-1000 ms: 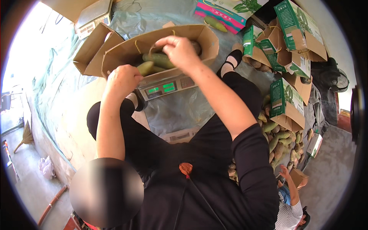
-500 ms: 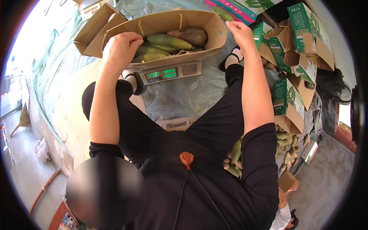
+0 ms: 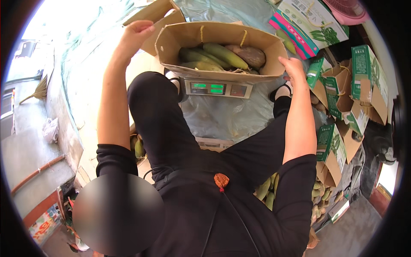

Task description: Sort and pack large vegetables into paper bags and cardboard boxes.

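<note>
the open brown cardboard box is seated on the digital scale, far centre. loading is judged largely done: green mangoes fill it; closing remains. the left hand is curled on the left flap, the right hand is laid open on the right rim. flaps stand upright.

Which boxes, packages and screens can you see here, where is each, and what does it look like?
Open brown cardboard box: on the scale, holding green fruit, one hand at each end.
Scale display: under the box, grey panel with green lit windows.
Green and brown cartons: stacked at right, open.
White, pink and green flat box: top right, behind.
</note>
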